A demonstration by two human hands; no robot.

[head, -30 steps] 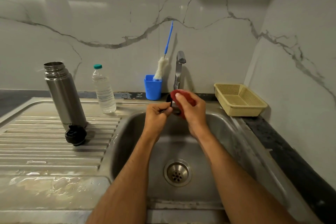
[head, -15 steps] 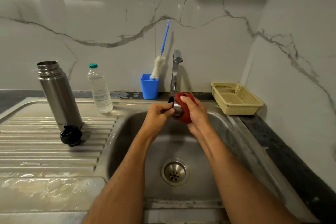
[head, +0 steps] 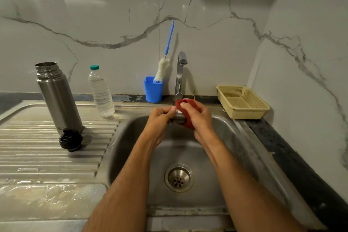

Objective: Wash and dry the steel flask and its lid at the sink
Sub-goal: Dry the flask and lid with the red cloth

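Observation:
The steel flask (head: 58,98) stands upright and uncapped on the ribbed drainboard at the left. Its black stopper (head: 71,140) lies right in front of it. Over the far end of the sink basin (head: 235,143), below the tap (head: 181,73), my left hand (head: 160,118) grips a small steel lid cup (head: 178,117). My right hand (head: 199,118) holds a red scrub pad (head: 188,107) wrapped against that cup. Most of the cup is hidden by fingers and pad.
A clear water bottle (head: 101,92) stands behind the flask. A blue holder (head: 153,89) with a bottle brush (head: 162,68) sits by the tap. A yellow basket (head: 243,101) rests on the dark counter at the right. The drain (head: 178,177) lies below my arms.
My right hand has shifted the red pad around the steel cup, and the left hand has turned the cup slightly. The camera view has drifted a little.

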